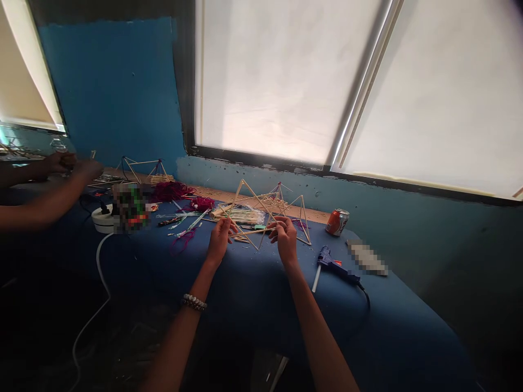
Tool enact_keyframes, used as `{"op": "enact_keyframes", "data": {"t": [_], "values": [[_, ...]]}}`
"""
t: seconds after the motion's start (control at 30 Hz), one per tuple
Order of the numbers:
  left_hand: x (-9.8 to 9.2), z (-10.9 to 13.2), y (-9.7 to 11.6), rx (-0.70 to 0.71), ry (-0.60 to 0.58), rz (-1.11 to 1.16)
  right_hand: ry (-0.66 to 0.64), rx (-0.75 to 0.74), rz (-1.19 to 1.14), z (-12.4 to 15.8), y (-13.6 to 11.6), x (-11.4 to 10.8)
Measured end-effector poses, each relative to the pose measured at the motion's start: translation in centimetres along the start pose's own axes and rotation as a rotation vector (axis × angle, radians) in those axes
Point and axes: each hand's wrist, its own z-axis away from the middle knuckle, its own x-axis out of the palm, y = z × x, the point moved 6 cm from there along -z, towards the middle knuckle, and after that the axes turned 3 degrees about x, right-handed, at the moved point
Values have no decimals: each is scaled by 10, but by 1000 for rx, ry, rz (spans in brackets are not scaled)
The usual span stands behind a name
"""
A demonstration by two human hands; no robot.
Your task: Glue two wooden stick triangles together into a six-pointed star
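So we had the thin wooden stick frame (pixel 253 232) up over the blue table (pixel 245 288), our left hand (pixel 219 239) pinched on its left side and our right hand (pixel 285 239) pinched on its right side. Our blue glue gun (pixel 335 265) lay off to the right, near a soda can (pixel 338 222). Another person's arms (pixel 44 211) were kinda blurry on the left.

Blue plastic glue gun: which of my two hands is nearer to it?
Right. Your right hand is left of the glue gun and slightly farther back; your left hand is farther left.
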Motion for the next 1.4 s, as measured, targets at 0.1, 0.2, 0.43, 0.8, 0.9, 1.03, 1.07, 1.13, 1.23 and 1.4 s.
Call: {"op": "enact_keyframes", "data": {"t": [0.1,0.2,0.43,0.8,0.9,1.03,1.07,1.13,1.23,1.4], "values": [[0,0,-1,6,-6,1,-1,0,-8,-1,0,0],[0,0,-1,13,-7,7,-2,0,-14,-1,0,0],[0,1,1,23,-20,6,7,5,-19,-1,1,-1],[0,1,0,31,-15,2,4,13,-14,-1,1,-1],[0,1,1,23,-17,6,3,11,-16,-2,2,-1],[1,1,2,20,-16,9,3,15,-21,-1,2,0],[1,1,2,21,-14,9,2,16,-23,-1,2,0],[0,0,1,21,-12,10,1,17,-26,-1,1,0],[0,0,-1,19,-14,14,3,18,-29,0,0,1],[0,-1,-2,15,-20,19,8,15,-28,0,0,1]]}}
